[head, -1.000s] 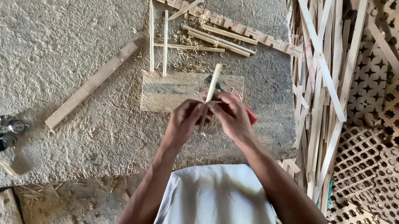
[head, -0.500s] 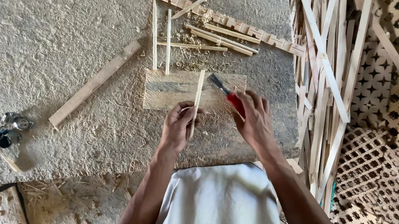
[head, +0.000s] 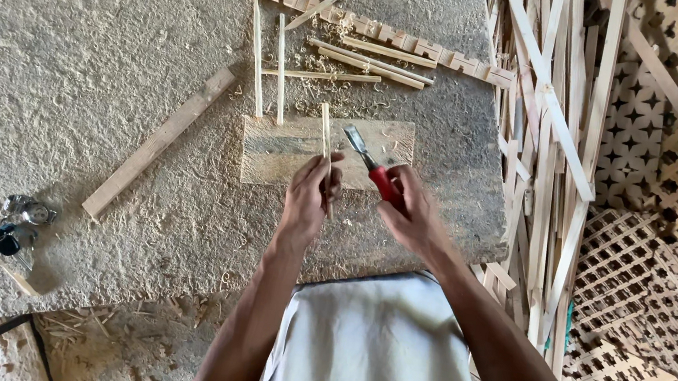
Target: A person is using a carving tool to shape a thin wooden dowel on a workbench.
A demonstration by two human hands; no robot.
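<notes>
The left hand point(head: 308, 199) was clamped round a thin wooden strip point(head: 327, 140), fingers wrapped on its lower end, and the strip ran up toward twelve o'clock with its far part lying over a flat wooden board point(head: 309, 153). The right hand point(head: 415, 214) sat just beside it at three o'clock, closed on the red handle of a chisel point(head: 371, 167), whose steel blade pointed toward eleven o'clock and hung over the board close to the strip; whether the edge touched the wood could not be told. The two hands were near each other but apart.

The board lay on a rough grey worktop point(head: 67, 46) dusted with shavings. At twelve o'clock from the board lay several loose thin sticks point(head: 272, 66) and, farther up, a long notched strip point(head: 354, 20) running across. At nine o'clock from the board a longer flat batten point(head: 158, 141) lay on a slant. Well away toward eight o'clock, near the worktop's edge, sat a small metal and dark object point(head: 18, 223), too small to make out. At three o'clock stood a bundle of long slats point(head: 555, 159) beside wooden lattice panels point(head: 661, 289)
</notes>
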